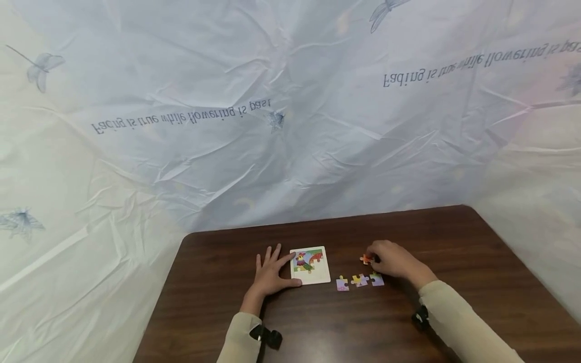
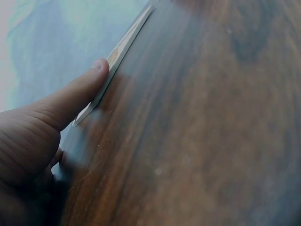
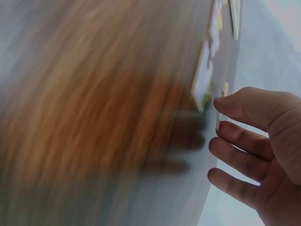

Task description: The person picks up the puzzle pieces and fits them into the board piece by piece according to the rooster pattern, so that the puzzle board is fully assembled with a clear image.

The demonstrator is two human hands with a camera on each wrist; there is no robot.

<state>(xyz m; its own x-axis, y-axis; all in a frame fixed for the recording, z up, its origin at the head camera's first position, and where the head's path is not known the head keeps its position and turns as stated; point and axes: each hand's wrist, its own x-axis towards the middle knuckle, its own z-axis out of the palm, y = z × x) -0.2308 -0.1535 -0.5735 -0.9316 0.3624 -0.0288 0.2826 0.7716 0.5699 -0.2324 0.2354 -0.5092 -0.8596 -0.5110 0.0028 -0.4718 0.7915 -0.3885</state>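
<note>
A square puzzle board (image 1: 321,276) with a partly filled rooster picture lies flat on the table. My left hand (image 1: 267,278) is spread at its left side, the thumb and a finger touching the board; in the left wrist view the thumb presses on its edge. To the right, my right hand (image 1: 393,259) pinches an orange puzzle piece (image 1: 364,259) between thumb and fingertips, partly covering it. Just below, a lilac piece (image 1: 342,285), a yellow-and-lilac piece (image 1: 360,280) and a lilac-and-green piece (image 1: 376,279) lie in a row.
The dark wooden table (image 1: 345,327) carries the board and pieces. Behind and beside it hangs a pale, creased printed cloth (image 1: 290,151). Both wrists wear a black strap with a small device, such as the left device (image 1: 272,339).
</note>
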